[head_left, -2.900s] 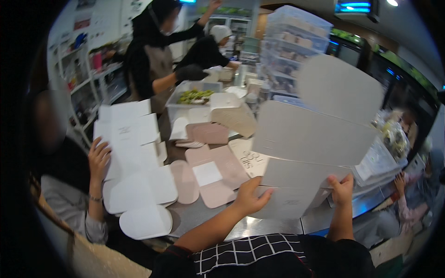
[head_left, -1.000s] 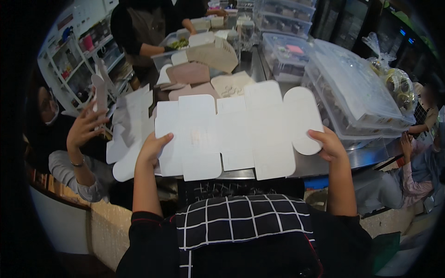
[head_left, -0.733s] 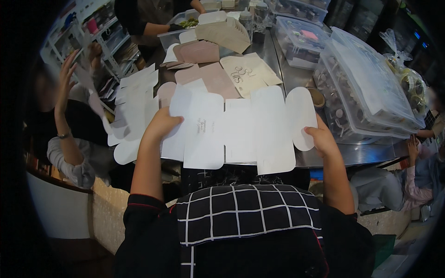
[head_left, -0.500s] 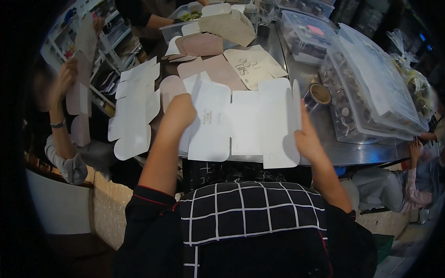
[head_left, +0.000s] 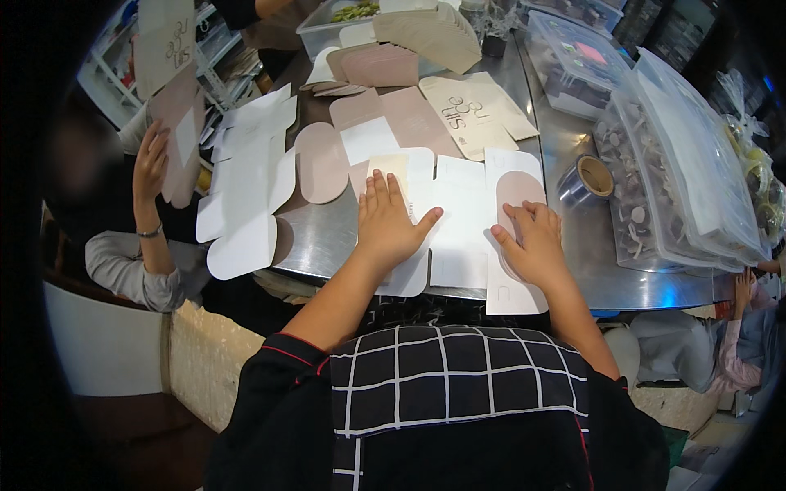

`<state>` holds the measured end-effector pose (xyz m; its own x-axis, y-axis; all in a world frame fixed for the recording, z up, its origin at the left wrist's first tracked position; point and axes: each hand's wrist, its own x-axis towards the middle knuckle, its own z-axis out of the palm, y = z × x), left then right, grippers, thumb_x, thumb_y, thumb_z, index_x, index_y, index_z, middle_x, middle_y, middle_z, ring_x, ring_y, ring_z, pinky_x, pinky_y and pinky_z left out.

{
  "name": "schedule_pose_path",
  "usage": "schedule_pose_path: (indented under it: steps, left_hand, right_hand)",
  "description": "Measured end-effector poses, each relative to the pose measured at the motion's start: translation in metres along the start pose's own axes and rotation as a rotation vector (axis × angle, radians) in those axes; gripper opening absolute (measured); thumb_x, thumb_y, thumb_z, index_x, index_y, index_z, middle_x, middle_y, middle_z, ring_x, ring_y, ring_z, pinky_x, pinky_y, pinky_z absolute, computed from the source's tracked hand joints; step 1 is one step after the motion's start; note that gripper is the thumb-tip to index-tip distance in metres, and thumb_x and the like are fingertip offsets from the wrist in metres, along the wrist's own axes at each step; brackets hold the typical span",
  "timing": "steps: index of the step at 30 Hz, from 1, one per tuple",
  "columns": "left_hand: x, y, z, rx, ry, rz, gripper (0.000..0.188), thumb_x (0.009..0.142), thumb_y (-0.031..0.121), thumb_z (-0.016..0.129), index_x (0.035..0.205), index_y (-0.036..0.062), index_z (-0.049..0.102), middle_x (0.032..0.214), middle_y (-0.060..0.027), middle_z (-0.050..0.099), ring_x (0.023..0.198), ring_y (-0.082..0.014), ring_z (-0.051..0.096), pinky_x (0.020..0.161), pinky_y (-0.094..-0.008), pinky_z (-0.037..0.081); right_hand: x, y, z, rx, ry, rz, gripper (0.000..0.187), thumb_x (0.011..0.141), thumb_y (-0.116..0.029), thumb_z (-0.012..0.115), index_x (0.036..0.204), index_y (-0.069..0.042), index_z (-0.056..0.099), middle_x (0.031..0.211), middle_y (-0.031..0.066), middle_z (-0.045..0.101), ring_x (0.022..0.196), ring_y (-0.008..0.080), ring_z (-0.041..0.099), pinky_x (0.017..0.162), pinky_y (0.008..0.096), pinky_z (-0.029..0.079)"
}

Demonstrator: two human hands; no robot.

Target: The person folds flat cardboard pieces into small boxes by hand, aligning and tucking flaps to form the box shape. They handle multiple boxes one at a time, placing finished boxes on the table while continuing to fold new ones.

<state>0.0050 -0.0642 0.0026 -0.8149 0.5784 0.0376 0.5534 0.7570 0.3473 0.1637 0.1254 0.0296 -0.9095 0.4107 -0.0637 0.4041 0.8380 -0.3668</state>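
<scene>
White box blank (head_left: 461, 225) lay beneath left hand (head_left: 390, 233), spread flat, and right hand (head_left: 534, 245), half-curled on its folded pink flap (head_left: 519, 186); neither clasped it. Seemed light, stiffish card, easily creased; edges outside the palms looked best to hold.

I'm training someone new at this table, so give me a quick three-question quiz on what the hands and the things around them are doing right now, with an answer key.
1. Multiple choice: what lies under the fingers of the right hand?
A) a green plastic bottle
B) a folded-over, rounded pink cardboard flap
C) a black cloth
2. True or false: the left hand lies palm-down on the flat white cardboard box blank, thumb out to the side.
3. Fill in: on the grey metal table, the shiny round roll has a ___ core.

Key: 1 B; 2 true; 3 brown.
</scene>
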Motion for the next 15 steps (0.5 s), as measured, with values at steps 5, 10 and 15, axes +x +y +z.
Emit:
schedule_pose_path:
  steps: [5, 10, 15]
  left_hand:
    - [-0.005, -0.001, 0.008, 0.056, 0.139, 0.065, 0.096, 0.086, 0.060, 0.052, 0.143, -0.0123, 0.023, 0.151, -0.0327, 0.018, 0.143, -0.0437, 0.014, 0.115, -0.0519, 0.011]
    - [-0.006, 0.001, 0.002, 0.028, 0.115, 0.053, 0.089, 0.085, 0.055, 0.056, 0.147, -0.0020, 0.026, 0.151, -0.0308, 0.019, 0.142, -0.0451, 0.013, 0.113, -0.0567, 0.010]
    - [-0.012, 0.001, -0.016, 0.034, 0.117, 0.126, 0.078, 0.085, 0.050, 0.057, 0.148, 0.0109, 0.032, 0.155, -0.0233, 0.016, 0.144, -0.0424, 0.009, 0.112, -0.0609, 0.006]
  right_hand:
    - [0.001, 0.000, 0.024, -0.193, 0.189, -0.075, 0.077, 0.081, -0.056, 0.061, 0.144, -0.016, 0.040, 0.152, 0.0243, 0.022, 0.142, 0.0447, 0.015, 0.109, 0.0658, 0.012]
    - [-0.001, 0.010, 0.020, 0.052, 0.251, -0.027, 0.075, 0.082, -0.041, 0.060, 0.148, -0.015, 0.032, 0.153, 0.0234, 0.022, 0.142, 0.0441, 0.016, 0.113, 0.0552, 0.017]
    - [0.006, 0.043, -0.010, 1.028, 0.236, -0.062, 0.069, 0.083, -0.025, 0.050, 0.147, -0.009, 0.031, 0.149, 0.0205, 0.030, 0.137, 0.0351, 0.030, 0.111, 0.0379, 0.029]
